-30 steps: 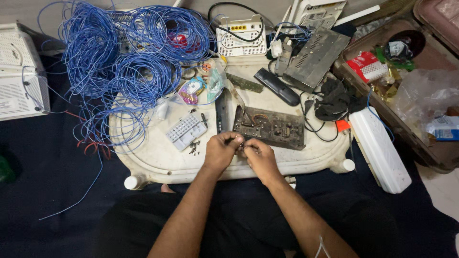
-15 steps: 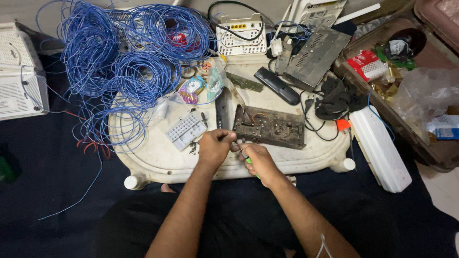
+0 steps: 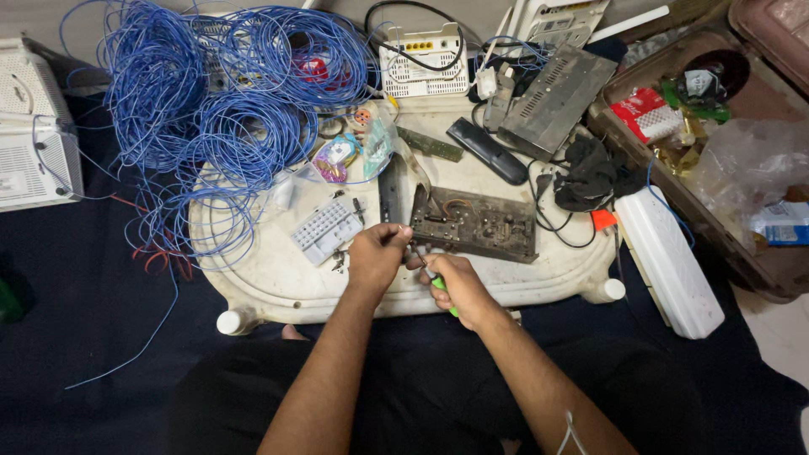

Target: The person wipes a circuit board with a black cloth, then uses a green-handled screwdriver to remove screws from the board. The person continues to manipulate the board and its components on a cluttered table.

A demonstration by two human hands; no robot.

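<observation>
A: Gripping a green-handled screwdriver [image 3: 440, 283], the right hand [image 3: 451, 282] was closed around the handle, shaft pointing up and left toward the near left corner of the dark circuit board [image 3: 476, 226].

B: Left hand?

A: Left hand [image 3: 377, 254] sat just beside the right, fingers curled in and pinched at the board's near left corner. Something small may have been between thumb and fingers, could not tell what. Curled tight, anyway.

B: Where was the board?

A: Flat on the white plastic tray [image 3: 270, 278], right of centre, touching both hands at its near edge. A black remote [image 3: 486, 151] lay behind it, and a slim black strip [image 3: 389, 187] stood off its left end.

B: Other stuff on the tray?

A: A white keypad piece [image 3: 326, 229] left of the left hand, with a few loose screws near it. Blue wire coils [image 3: 202, 118], about 3 big bundles, covered the far left of the tray and spilled off it. A white router [image 3: 419, 63] at the far edge, a grey metal chassis [image 3: 556, 97] to its right, black cloth [image 3: 590, 173] near the right rim.

B: Off the tray?

A: A long white casing [image 3: 670, 261] just right of it, and an open brown box [image 3: 716, 143] of clutter beyond. A white device [image 3: 34, 143] far left, on dark fabric.
</observation>
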